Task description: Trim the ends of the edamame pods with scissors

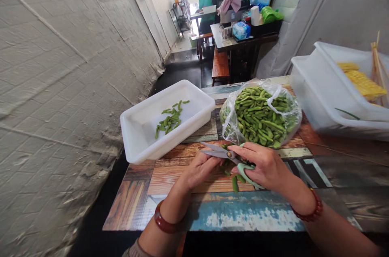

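My right hand (267, 166) grips a pair of scissors (219, 151) by its pale green handles, the blades parted and pointing left. Closed just below the blades is my left hand (202, 168), with green of an edamame pod showing at its fingertips, mostly hidden by the scissors and fingers. A few loose pods (235, 184) lie on the table under my hands. Beyond them stands an open clear plastic bag (230, 131) full of edamame pods (258, 113). A white plastic tub (136, 149) to the left holds a small heap of pods (169, 121).
The patterned wood-look table (170, 178) bears everything. Stacked white bins (319, 99) at right hold yellow packs (361, 81) and sticks (377, 62). A wall (60, 87) runs along the left. Farther back are a cluttered table (223, 42), a bench (220, 64) and a person in green (205, 2).
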{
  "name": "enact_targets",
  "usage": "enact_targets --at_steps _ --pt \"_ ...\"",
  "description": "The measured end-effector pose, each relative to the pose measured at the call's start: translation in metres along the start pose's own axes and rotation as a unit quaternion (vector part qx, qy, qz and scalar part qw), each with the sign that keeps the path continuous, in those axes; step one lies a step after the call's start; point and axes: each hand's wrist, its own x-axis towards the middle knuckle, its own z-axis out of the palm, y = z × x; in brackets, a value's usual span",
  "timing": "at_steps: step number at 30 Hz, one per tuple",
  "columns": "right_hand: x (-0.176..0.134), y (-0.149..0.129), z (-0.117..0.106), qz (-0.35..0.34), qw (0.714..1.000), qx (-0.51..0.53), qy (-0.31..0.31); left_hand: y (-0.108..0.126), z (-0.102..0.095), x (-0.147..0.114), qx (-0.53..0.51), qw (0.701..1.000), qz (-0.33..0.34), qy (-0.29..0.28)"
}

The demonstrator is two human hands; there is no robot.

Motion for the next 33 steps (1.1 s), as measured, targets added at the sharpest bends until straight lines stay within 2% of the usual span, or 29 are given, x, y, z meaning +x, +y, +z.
enact_targets --at_steps 3,8,12,15,17,19,21,23,29,33 --pt "-0.001 0.001 0.003 0.028 1.0 0.008 0.007 -0.005 -0.002 0.001 0.02 1.0 0.009 0.017" --pt "-0.002 0.005 0.009 0.058 0.995 0.017 0.077 -0.006 -0.006 0.004 0.024 0.997 0.063 0.034" --pt "-0.003 0.006 0.01 0.056 0.994 0.012 0.094 -0.002 -0.007 0.004 0.081 0.993 0.045 0.073" --pt "-0.003 0.006 0.01 0.053 0.994 0.006 0.101 -0.003 -0.008 0.004 0.082 0.988 0.022 0.132" --pt "-0.003 0.006 0.01 0.051 0.993 0.004 0.104 -0.005 -0.008 0.004 0.025 0.984 0.01 0.177" --pt "-0.003 0.007 0.01 0.049 0.993 0.002 0.103 -0.007 -0.007 0.005 -0.081 0.975 -0.012 0.204" --pt "-0.004 0.008 0.011 0.046 0.994 0.0 0.102 -0.007 -0.006 0.006 -0.195 0.959 -0.038 0.203" --pt "-0.004 0.008 0.012 0.043 0.994 0.002 0.103 -0.005 -0.004 0.006 -0.268 0.943 -0.054 0.19" --pt "-0.004 0.006 0.014 0.05 0.994 0.008 0.099 0.001 -0.002 0.007 -0.344 0.918 -0.06 0.189" --pt "-0.004 0.006 0.015 0.054 0.994 -0.004 0.091 0.001 -0.002 0.007 -0.358 0.913 -0.045 0.188"
